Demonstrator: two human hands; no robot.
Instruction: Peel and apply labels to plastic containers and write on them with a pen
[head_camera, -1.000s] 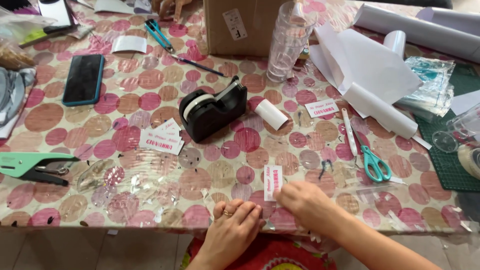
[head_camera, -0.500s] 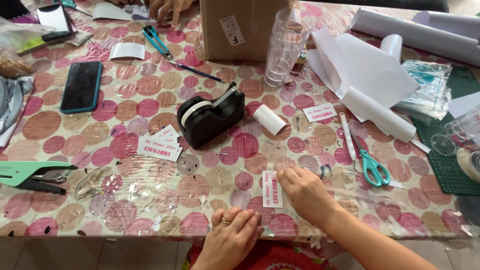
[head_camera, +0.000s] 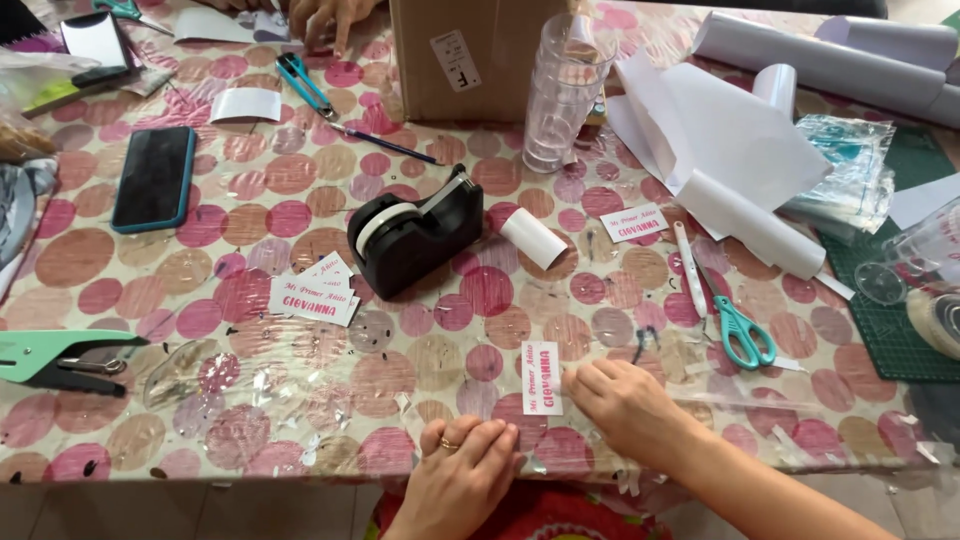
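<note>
Label (head_camera: 541, 377), a small white slip with pink print, is seen in the head view lying upright near the table's (head_camera: 600, 300) near edge, under a clear film. Since half a second ago the right hand (head_camera: 625, 405) has been drawn right of the slip, which had been partly covered; its fingers are together, pressed flat on the film just beside the slip. The left hand (head_camera: 462, 470) has been kept at the near edge, fingers curled together on the film. The slip is thus judged laid in place.

Counted: one black tape dispenser (head_camera: 415, 238), one phone (head_camera: 155, 178), one stack of loose labels (head_camera: 312, 295) and one further label (head_camera: 634, 222), two scissors, teal (head_camera: 742, 335) and blue (head_camera: 303, 82), one hole punch (head_camera: 60, 358).
</note>
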